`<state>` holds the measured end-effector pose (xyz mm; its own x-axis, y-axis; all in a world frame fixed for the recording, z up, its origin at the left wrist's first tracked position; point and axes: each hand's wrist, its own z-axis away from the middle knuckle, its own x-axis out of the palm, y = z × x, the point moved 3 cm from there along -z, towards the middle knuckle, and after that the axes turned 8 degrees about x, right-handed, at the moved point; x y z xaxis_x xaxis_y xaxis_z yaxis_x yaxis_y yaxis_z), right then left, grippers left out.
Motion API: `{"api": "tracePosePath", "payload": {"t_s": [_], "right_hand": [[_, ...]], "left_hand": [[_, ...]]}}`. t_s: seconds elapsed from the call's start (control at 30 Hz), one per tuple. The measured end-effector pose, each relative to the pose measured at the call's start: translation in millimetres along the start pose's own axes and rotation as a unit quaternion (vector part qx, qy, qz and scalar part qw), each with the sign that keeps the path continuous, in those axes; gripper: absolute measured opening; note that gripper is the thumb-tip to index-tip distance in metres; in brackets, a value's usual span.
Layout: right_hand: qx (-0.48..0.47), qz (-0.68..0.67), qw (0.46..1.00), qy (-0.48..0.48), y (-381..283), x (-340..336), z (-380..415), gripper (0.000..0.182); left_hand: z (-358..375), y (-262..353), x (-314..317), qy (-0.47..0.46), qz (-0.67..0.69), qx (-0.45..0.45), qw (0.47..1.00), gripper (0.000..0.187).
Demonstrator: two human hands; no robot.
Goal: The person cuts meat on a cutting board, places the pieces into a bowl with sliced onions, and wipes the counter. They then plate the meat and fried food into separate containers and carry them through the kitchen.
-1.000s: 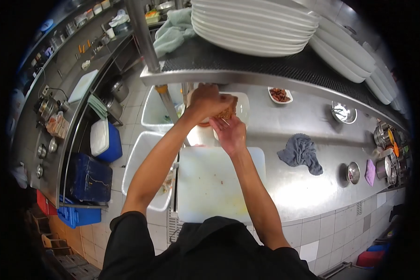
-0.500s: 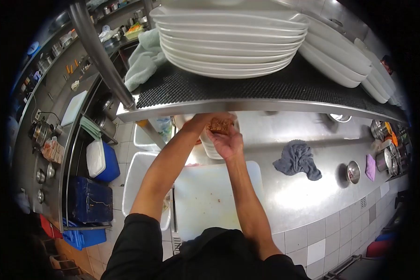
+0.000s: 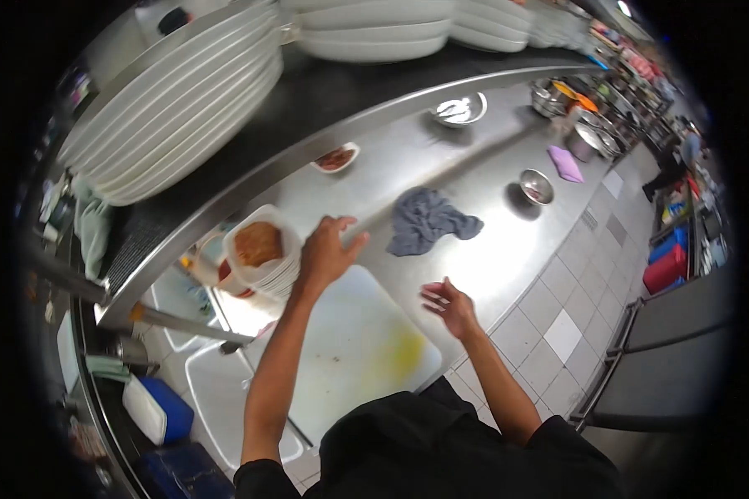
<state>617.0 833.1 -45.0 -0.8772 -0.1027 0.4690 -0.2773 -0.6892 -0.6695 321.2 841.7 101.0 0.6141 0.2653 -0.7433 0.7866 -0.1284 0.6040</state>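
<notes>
The left hand hovers with fingers spread, holding nothing, just beside a stack of white plates at its 9 o'clock; brown food lies on the top plate. The right hand hangs loosely open, empty, at the 3 o'clock edge of the white cutting board. A grey cloth lies crumpled on the steel surface, at 1 o'clock from the left hand.

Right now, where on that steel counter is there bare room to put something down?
Bare steel lies between the grey cloth and the small red-filled dish, and between the cloth and the small metal bowl. The white cutting board is mostly free. It is crowded by the plate stack beside the left hand.
</notes>
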Motion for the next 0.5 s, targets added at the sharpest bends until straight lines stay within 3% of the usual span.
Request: {"api": "tracePosePath", "payload": {"t_s": [0.1, 0.17, 0.27, 0.37, 0.47, 0.5], "right_hand": [[-0.12, -0.084, 0.978, 0.15, -49.4, -99.1, -12.4, 0.021], [-0.176, -0.071, 0.965, 0.181, -80.0, -153.0, -22.8, 0.045], [-0.164, -0.048, 0.966, 0.196, -131.4, -200.9, -51.0, 0.07], [-0.125, -0.087, 0.967, 0.204, -186.4, -255.1, -97.4, 0.084], [-0.104, -0.13, 0.956, 0.243, -241.0, -327.6, -154.8, 0.097], [-0.098, -0.091, 0.956, 0.262, -259.7, -346.0, -168.2, 0.092]], "left_hand": [[-27.8, 1.7, 98.4, -0.078, 0.002, 0.006, 0.997, 0.051], [-51.1, 7.5, 159.0, -0.107, -0.031, 0.012, 0.994, 0.053], [-98.9, 24.6, 229.8, -0.122, -0.08, -0.034, 0.989, 0.056], [-141.5, 6.4, 300.2, -0.031, -0.116, -0.05, 0.991, 0.056], [-154.4, -3.3, 324.8, -0.049, -0.168, -0.036, 0.984, 0.05], [-158.1, -9.2, 328.8, -0.048, -0.177, -0.052, 0.982, 0.05]]}}
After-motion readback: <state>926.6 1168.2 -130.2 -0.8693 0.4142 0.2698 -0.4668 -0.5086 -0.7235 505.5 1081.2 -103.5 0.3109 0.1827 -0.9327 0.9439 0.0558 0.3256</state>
